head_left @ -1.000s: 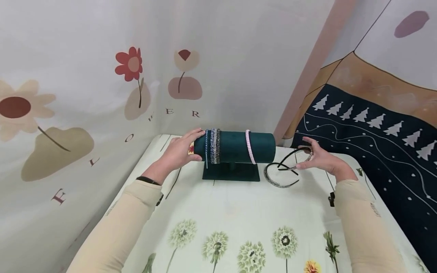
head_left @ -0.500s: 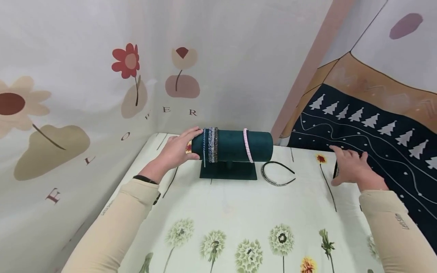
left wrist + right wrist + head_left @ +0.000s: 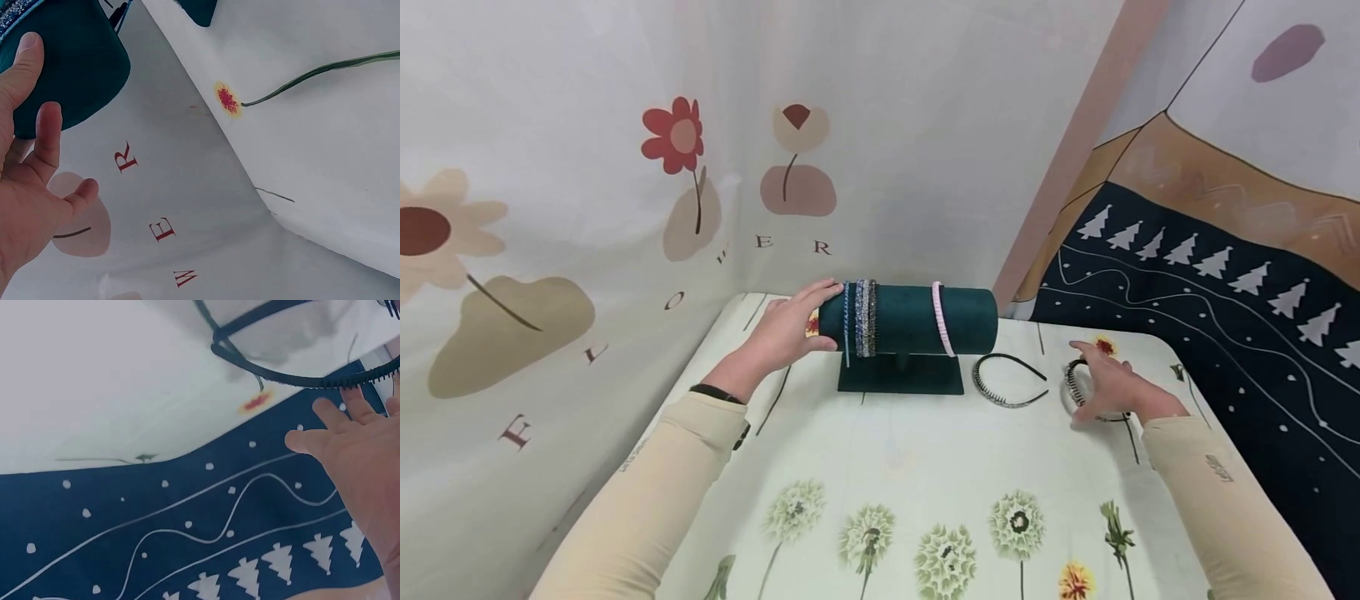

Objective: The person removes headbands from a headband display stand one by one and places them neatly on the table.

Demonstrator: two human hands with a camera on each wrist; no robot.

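Teal velvet headband stand [image 3: 910,321], its end gripped by the left hand [image 3: 786,329], likely for steadiness; right hand [image 3: 1116,389] holds a toothed headband [image 3: 312,382].

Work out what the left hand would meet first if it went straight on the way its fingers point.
The left hand would most likely meet the thin blue band first, just ahead on the dark green roll; whether they touch is unclear.

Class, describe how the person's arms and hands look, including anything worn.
The left sleeve and right sleeve are beige, each with small dark lettering. A black band circles the left wrist. The left hand and right hand wear no gloves.
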